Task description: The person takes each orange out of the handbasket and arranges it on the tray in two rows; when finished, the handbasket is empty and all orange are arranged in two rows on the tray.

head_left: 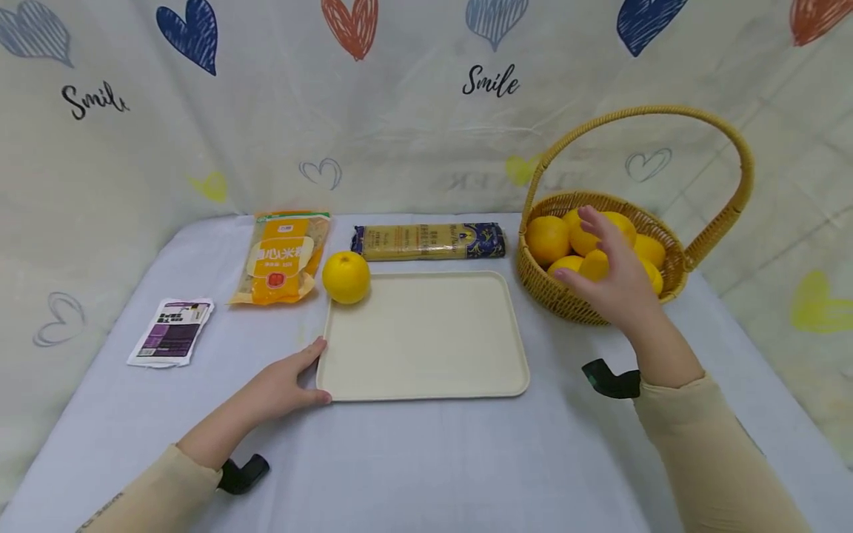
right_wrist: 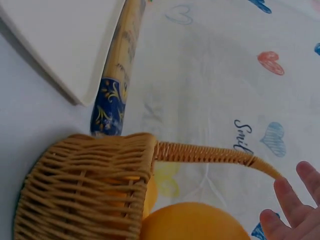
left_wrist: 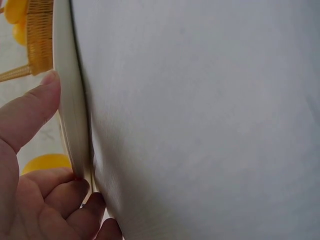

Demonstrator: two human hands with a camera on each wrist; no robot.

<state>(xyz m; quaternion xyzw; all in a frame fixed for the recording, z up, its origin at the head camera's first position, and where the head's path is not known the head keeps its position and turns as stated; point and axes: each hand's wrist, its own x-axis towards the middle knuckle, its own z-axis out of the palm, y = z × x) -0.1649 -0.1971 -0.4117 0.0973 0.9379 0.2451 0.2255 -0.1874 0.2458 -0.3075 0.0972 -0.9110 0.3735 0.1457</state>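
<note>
A cream rectangular tray (head_left: pixel 426 340) lies on the table. My left hand (head_left: pixel 286 385) grips its near left corner, with the thumb (left_wrist: pixel 37 107) at the rim and the other fingers (left_wrist: pixel 67 197) bent against the edge. One round yellow orange (head_left: pixel 346 277) rests on the tray's far left corner. To the right stands a wicker basket (head_left: pixel 566 303) with a tall arched handle, holding several oranges (head_left: pixel 549 240). Over the basket's near side is my right hand (head_left: pixel 620 285), thumb and fingers spread apart and holding nothing. In the right wrist view its fingers (right_wrist: pixel 290 202) overlap the handle's end.
A long gold-and-blue packet (head_left: pixel 426 242) lies just behind the tray. Left of it are an orange-and-clear food bag (head_left: pixel 280 259) and a small white-and-purple sachet (head_left: pixel 172 333). A curtain printed with hearts (head_left: pixel 400 133) hangs behind the white tablecloth (head_left: pixel 400 466).
</note>
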